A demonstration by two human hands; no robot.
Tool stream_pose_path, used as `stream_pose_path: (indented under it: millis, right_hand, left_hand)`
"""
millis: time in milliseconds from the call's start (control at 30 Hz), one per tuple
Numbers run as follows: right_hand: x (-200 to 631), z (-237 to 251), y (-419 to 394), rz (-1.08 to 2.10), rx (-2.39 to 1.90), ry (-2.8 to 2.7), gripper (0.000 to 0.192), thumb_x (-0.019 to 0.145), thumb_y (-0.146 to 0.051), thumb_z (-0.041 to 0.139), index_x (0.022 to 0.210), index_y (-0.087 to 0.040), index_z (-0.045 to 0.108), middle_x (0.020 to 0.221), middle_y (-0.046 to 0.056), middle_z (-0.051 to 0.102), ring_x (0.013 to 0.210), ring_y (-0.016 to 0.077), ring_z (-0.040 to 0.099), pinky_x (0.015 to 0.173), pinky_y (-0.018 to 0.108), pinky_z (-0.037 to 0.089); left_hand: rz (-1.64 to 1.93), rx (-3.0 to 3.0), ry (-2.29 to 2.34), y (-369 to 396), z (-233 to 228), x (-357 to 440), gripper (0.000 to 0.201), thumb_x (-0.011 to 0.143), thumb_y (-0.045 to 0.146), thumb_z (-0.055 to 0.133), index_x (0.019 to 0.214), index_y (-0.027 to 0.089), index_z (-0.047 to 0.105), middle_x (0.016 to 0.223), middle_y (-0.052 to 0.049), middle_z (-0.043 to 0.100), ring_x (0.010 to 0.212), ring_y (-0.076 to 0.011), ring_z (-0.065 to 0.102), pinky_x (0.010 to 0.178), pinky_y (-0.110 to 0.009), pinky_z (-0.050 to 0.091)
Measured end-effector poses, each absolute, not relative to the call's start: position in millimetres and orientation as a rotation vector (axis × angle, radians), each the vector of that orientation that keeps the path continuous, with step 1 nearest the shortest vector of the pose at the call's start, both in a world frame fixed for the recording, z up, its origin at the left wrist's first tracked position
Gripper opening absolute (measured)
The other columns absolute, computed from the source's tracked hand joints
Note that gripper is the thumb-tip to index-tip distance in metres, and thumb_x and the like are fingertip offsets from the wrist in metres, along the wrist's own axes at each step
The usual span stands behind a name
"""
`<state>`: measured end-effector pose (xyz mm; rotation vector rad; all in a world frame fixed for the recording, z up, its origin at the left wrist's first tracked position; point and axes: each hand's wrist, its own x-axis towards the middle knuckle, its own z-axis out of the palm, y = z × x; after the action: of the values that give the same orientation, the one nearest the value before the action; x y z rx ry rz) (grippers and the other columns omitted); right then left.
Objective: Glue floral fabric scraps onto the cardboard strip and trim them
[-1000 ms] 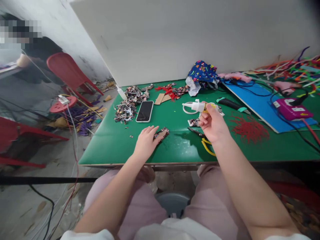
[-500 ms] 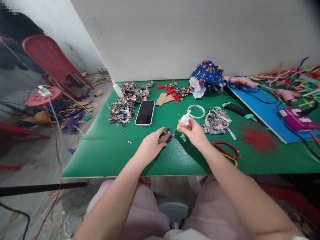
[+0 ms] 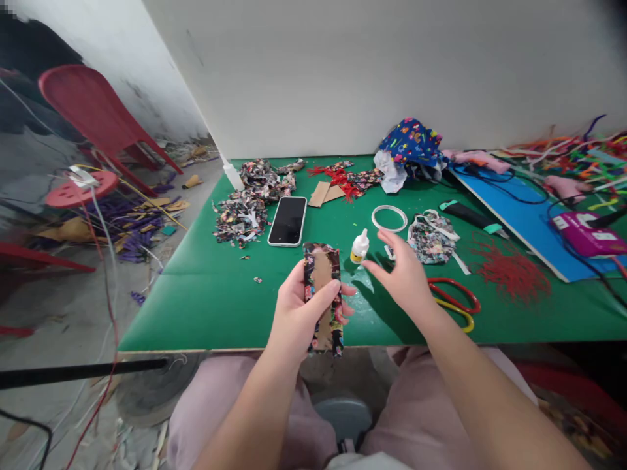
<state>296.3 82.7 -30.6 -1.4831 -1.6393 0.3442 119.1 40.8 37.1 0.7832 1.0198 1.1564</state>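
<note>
Left hand (image 3: 298, 313) grips a fabric-wrapped cardboard strip (image 3: 323, 297), held upright above the counter's (image 3: 206, 300) near edge. Right hand (image 3: 404, 277) is open, fingers spread, empty, just right of a small glue bottle (image 3: 359, 247) standing upright. Scissors (image 3: 453, 301) lie right of that hand. A phone (image 3: 287, 220) lies farther left, beside fabric scraps (image 3: 245, 209).

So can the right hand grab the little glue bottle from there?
Probably yes. The right hand is open and empty, just beside the glue bottle, which stands upright on the green table with nothing between them.
</note>
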Motion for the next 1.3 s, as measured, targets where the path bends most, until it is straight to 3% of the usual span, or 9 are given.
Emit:
stream_pose_path:
  millis: [100, 200, 300, 600, 900, 1000, 1167, 1300]
  right_hand:
    - [289.3, -6.5, 54.1, 0.391, -1.362, -1.409, 0.031, 0.083, -0.031, 0.056, 0.113, -0.026, 0.058, 0.103, 0.006, 0.066, 0.097, 0.0212, 0.061, 0.09, 0.042, 0.046]
    - [275.4, 12.3, 33.5, 0.841, -1.157, -1.491, 0.031, 0.086, -0.03, 0.052, 0.117, -0.031, 0.059, 0.106, 0.003, 0.066, 0.094, 0.0177, 0.062, 0.084, 0.035, 0.05]
    - [267.1, 16.6, 26.3, 0.982, -1.088, -1.455, 0.029, 0.088, -0.03, 0.05, 0.114, -0.036, 0.061, 0.109, -0.001, 0.066, 0.093, 0.0156, 0.063, 0.079, 0.03, 0.053]
    - [275.5, 14.4, 25.8, 0.675, -1.027, -1.648, 0.038, 0.087, -0.016, 0.045, 0.118, -0.033, 0.058, 0.112, 0.0, 0.064, 0.106, 0.0178, 0.057, 0.091, 0.034, 0.047]
    - [288.8, 15.6, 39.6, 0.052, -0.866, -2.037, 0.049, 0.073, -0.003, 0.047, 0.121, -0.012, 0.056, 0.112, 0.011, 0.065, 0.102, 0.0217, 0.059, 0.087, 0.041, 0.049]
    - [293.8, 15.0, 41.7, -0.032, -0.848, -2.134, 0.053, 0.073, -0.003, 0.048, 0.124, -0.012, 0.054, 0.117, 0.011, 0.064, 0.105, 0.0228, 0.057, 0.087, 0.042, 0.049]
    - [297.4, 3.5, 46.7, 0.192, -1.047, -1.939, 0.048, 0.081, -0.006, 0.044, 0.125, -0.023, 0.054, 0.119, 0.007, 0.063, 0.104, 0.0193, 0.06, 0.09, 0.04, 0.048]
    - [299.5, -19.4, 67.0, 0.525, -1.42, -1.489, 0.039, 0.086, -0.028, 0.048, 0.123, -0.02, 0.054, 0.113, 0.01, 0.064, 0.09, 0.0182, 0.063, 0.074, 0.035, 0.054]
  left_hand:
    - [1.13, 0.76, 0.993, 35.4, 37.1, 120.1, 0.03, 0.067, 0.024, 0.071, 0.093, 0.019, 0.057, 0.063, -0.003, 0.07, 0.043, -0.0116, 0.06, 0.04, -0.019, 0.049]
    - [1.02, 0.771, 0.926, 32.3, 34.5, 121.1, 0.034, 0.065, 0.026, 0.074, 0.096, 0.019, 0.06, 0.063, -0.002, 0.07, 0.043, -0.0141, 0.062, 0.04, -0.021, 0.05]
    - [0.939, 0.798, 0.86, 31.6, 31.2, 122.0, 0.036, 0.066, 0.027, 0.075, 0.099, 0.022, 0.061, 0.063, -0.001, 0.069, 0.043, -0.0154, 0.062, 0.041, -0.023, 0.052]
    - [0.815, 0.74, 0.786, 33.1, 28.9, 119.2, 0.034, 0.068, 0.025, 0.073, 0.1, 0.022, 0.06, 0.063, -0.002, 0.068, 0.043, -0.0148, 0.062, 0.039, -0.022, 0.051]
    - [0.717, 0.665, 0.775, 34.9, 38.9, 115.8, 0.027, 0.073, 0.02, 0.067, 0.097, 0.015, 0.055, 0.064, -0.003, 0.07, 0.037, -0.0106, 0.058, 0.034, -0.016, 0.048]
    - [0.688, 0.664, 0.761, 37.3, 36.5, 114.5, 0.026, 0.074, 0.019, 0.066, 0.096, 0.015, 0.054, 0.064, -0.003, 0.07, 0.037, -0.0102, 0.058, 0.033, -0.016, 0.048]
    - [0.744, 0.7, 0.867, 38.8, 36.8, 115.0, 0.028, 0.074, 0.018, 0.065, 0.099, 0.016, 0.052, 0.064, -0.002, 0.07, 0.039, -0.0099, 0.058, 0.036, -0.016, 0.049]
    - [0.847, 0.709, 0.931, 36.4, 40.2, 117.6, 0.033, 0.072, 0.019, 0.067, 0.101, 0.016, 0.052, 0.066, -0.001, 0.07, 0.041, -0.0096, 0.059, 0.038, -0.016, 0.048]
